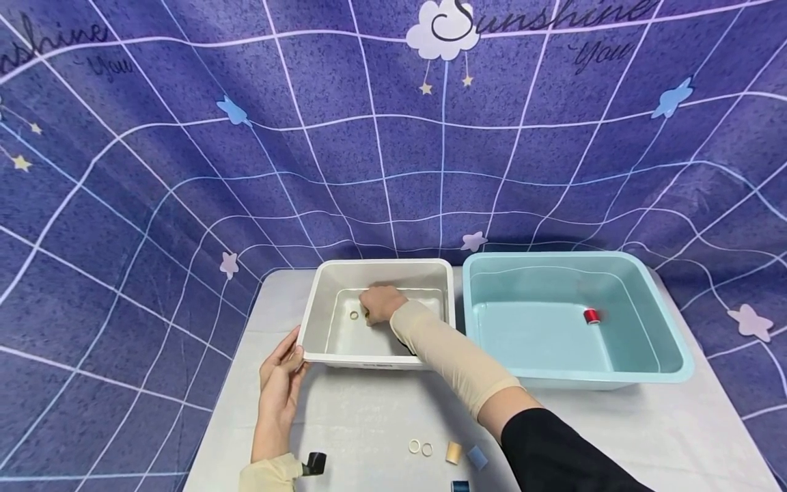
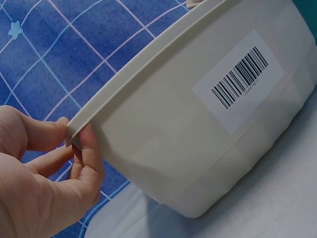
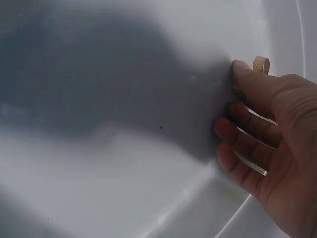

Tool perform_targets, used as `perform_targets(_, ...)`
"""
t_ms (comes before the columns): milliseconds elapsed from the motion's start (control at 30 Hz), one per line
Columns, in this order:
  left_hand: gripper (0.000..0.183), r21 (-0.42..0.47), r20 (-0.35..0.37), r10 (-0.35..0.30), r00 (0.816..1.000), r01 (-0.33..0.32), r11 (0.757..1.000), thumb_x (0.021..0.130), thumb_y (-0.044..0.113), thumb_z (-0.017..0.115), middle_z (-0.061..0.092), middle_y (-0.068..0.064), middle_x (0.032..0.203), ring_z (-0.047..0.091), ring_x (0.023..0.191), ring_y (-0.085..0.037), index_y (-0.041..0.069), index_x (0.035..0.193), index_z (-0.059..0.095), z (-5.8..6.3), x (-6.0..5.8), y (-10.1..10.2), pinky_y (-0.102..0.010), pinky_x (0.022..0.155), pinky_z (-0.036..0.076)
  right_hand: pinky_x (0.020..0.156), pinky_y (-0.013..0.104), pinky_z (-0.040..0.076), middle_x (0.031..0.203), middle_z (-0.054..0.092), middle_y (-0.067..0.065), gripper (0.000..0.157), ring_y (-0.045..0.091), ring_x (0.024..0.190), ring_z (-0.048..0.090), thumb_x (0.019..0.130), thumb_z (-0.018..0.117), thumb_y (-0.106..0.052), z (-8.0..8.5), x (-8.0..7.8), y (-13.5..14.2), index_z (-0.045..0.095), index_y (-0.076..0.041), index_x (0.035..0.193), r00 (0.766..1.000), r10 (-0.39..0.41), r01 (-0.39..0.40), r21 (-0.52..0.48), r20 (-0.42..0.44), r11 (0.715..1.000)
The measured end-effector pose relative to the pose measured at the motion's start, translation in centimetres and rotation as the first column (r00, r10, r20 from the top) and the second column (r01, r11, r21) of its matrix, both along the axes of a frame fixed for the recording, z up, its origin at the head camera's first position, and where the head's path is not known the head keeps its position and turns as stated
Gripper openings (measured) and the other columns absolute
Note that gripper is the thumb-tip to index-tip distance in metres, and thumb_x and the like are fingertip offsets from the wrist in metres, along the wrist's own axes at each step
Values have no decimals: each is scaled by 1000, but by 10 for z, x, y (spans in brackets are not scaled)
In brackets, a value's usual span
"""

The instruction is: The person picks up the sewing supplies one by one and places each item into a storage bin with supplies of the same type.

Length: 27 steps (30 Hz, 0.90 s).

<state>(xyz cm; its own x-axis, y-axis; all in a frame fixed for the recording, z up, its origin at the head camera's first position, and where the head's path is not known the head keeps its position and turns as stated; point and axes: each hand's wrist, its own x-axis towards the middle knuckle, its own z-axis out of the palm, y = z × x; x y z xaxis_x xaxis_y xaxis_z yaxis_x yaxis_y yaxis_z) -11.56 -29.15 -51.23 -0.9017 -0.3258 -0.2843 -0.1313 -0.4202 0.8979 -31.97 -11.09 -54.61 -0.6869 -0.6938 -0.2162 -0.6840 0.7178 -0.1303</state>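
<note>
My left hand grips the front left corner of a white plastic bin. Thumb and fingers pinch its rim in the left wrist view, where a barcode label shows on the bin's wall. Inside the bin, my right hand reaches down to the floor. Between its thumb and index finger it pinches a small gold dotted ring, mostly hidden by the thumb. Another gold dotted ring lies just beyond the thumb; from the head view this ring rests left of the hand.
A larger teal tub stands right of the bin, with a red thread spool in it. On the white table in front lie two thin rings, a tan spool, a light blue spool and a dark blue spool.
</note>
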Motion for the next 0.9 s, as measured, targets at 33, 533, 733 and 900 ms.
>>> perform_targets(33,57,1,0,0,1000,0,1000,104,-3,54,73,5,125,68,112,-6,-2,158,38,0,0,0,-17,86,59,83,40,62,105,78,-5,21,18,95,72,84,86,-37,0,0,0,76,-22,93,1000,0,0,0,-1,1000)
perform_targets(533,55,-16,-11,2,1000,-2,1000,105,-1,54,70,5,128,68,111,-7,-3,158,39,-1,-1,0,-17,86,60,81,41,61,103,78,-2,20,19,90,70,87,82,-38,4,-1,7,73,-21,91,1000,-22,22,3,4,1000)
perform_targets(733,53,-20,12,11,1000,-11,1000,106,-2,51,72,6,122,68,108,-6,0,158,41,-1,-2,-1,-18,86,59,79,41,61,99,75,-1,23,19,88,69,88,83,-41,12,-3,11,71,-20,89,1000,-16,17,-17,24,1000)
perform_targets(900,53,-9,18,17,1000,-17,1000,106,-2,51,71,9,120,67,104,-4,0,158,41,0,-2,0,-16,84,59,81,43,62,99,74,-1,28,22,91,71,89,82,-44,18,-1,15,69,-20,90,1000,-28,28,-14,13,999)
